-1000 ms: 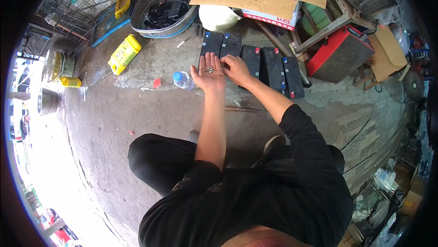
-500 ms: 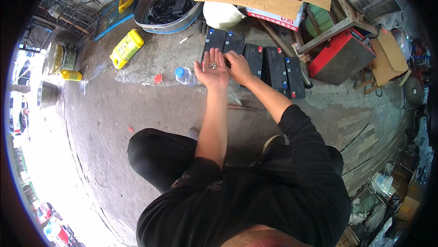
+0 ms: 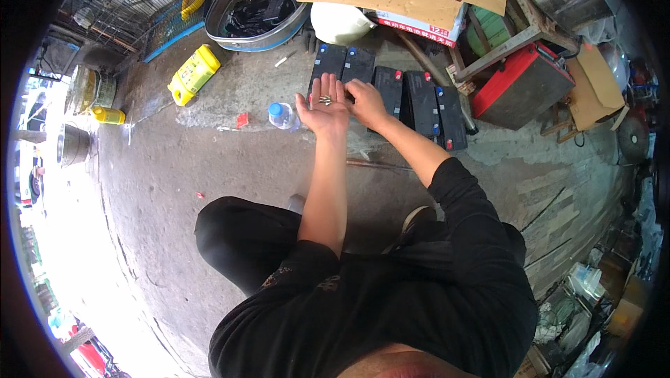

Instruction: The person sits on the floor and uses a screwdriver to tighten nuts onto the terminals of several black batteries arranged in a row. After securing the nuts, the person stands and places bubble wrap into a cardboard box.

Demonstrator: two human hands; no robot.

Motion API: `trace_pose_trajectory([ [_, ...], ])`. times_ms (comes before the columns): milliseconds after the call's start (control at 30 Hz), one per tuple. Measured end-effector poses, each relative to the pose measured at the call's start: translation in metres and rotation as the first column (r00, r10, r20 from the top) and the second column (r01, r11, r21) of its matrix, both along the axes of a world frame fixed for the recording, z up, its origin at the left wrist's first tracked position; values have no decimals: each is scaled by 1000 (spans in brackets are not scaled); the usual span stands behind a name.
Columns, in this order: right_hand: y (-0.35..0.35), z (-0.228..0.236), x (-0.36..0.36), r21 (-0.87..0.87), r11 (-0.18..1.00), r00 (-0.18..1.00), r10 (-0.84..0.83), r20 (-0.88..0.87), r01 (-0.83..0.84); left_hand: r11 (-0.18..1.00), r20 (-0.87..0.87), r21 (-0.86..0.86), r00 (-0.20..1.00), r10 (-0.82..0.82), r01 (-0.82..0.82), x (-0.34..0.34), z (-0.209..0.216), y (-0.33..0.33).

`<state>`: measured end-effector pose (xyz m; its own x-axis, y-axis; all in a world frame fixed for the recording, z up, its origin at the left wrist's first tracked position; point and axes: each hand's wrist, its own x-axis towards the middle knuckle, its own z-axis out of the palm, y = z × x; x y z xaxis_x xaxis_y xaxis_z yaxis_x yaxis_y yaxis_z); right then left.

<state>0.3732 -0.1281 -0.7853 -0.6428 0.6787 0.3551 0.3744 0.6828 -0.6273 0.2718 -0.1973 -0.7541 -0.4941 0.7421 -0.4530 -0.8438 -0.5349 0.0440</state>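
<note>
The person sits low on the floor, with the left hand turned palm up and its fingers stretched out flat. A few small metal bits lie loose in that palm. The right hand is just beside it, near the left fingertips, with its fingers bent in. The tips are small and partly hidden, so the view does not show if they pinch a bit or nothing at all. Past the hands, black batteries lie side by side on the floor, with red and blue ends on some of them. The work looks partly done: the bits are gathered in one palm, and the batteries are out and lined up. The part that seems left is with the bits, since the ones in the palm are loose and not joined to anything yet. Nothing here looks finished. A clear bottle with a blue cap stands just left of the left hand, and a yellow jug lies farther off that way.
</note>
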Motion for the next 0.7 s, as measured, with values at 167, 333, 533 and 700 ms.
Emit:
trace_pose_trajectory([
  [167,10,2,-2,-380,922,953,-176,-247,72,998,-51,45,998,-35,38,2,-2,2],
  [333,3,57,-4,-199,933,945,263,-196,-301,994,-95,50,991,-89,94,4,-4,-3],
  [533,12,60,6,-124,951,958,272,-87,-282,976,-85,57,975,-204,209,4,-3,2],
  [700,9,50,2,-220,950,970,192,-149,-221,975,-53,62,976,-209,212,0,-7,2],
])
